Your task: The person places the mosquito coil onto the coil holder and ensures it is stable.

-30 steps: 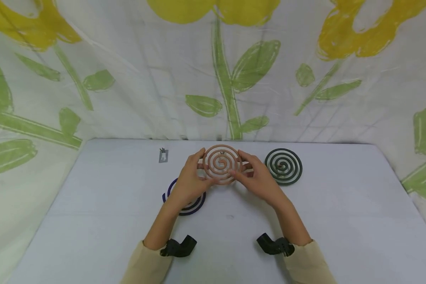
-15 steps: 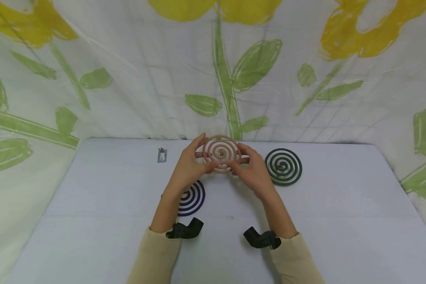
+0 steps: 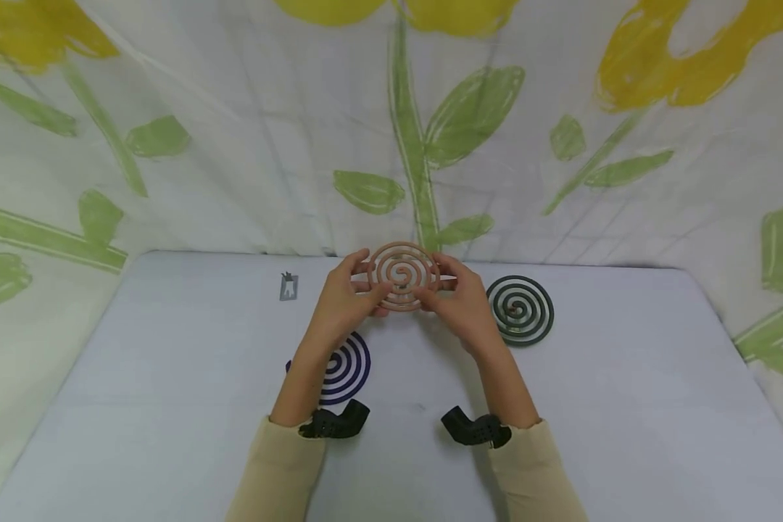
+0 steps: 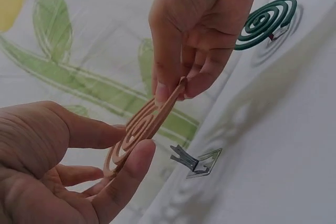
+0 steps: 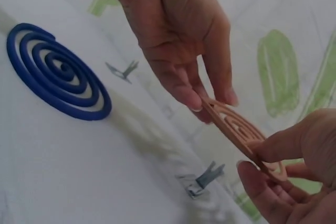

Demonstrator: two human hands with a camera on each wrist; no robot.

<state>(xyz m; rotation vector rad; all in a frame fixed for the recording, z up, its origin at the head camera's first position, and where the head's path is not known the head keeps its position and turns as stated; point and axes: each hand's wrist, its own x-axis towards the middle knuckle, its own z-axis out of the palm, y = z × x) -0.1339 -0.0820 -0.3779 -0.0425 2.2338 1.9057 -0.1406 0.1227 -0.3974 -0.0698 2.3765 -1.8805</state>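
Both hands hold an orange-brown mosquito coil raised off the table, with its flat face toward the head camera. The left hand pinches its left edge between thumb and fingers. On the opposite edge, the right hand pinches it the same way. In the left wrist view a small metal coil stand sits on the table below the coil, its prong bent up and apart from the coil. A dark blue mosquito coil lies flat beneath the left forearm, partly hidden. To the right, a green mosquito coil rests raised on a stand.
Another metal stand lies at the table's back left. The white table ends at a hanging cloth with painted flowers. Each wrist wears a black camera mount.
The orange-brown coil has been lifted up and away, both hands moving with it and keeping their pinch. The forearms have drawn a little closer together. The head view has shifted slightly.
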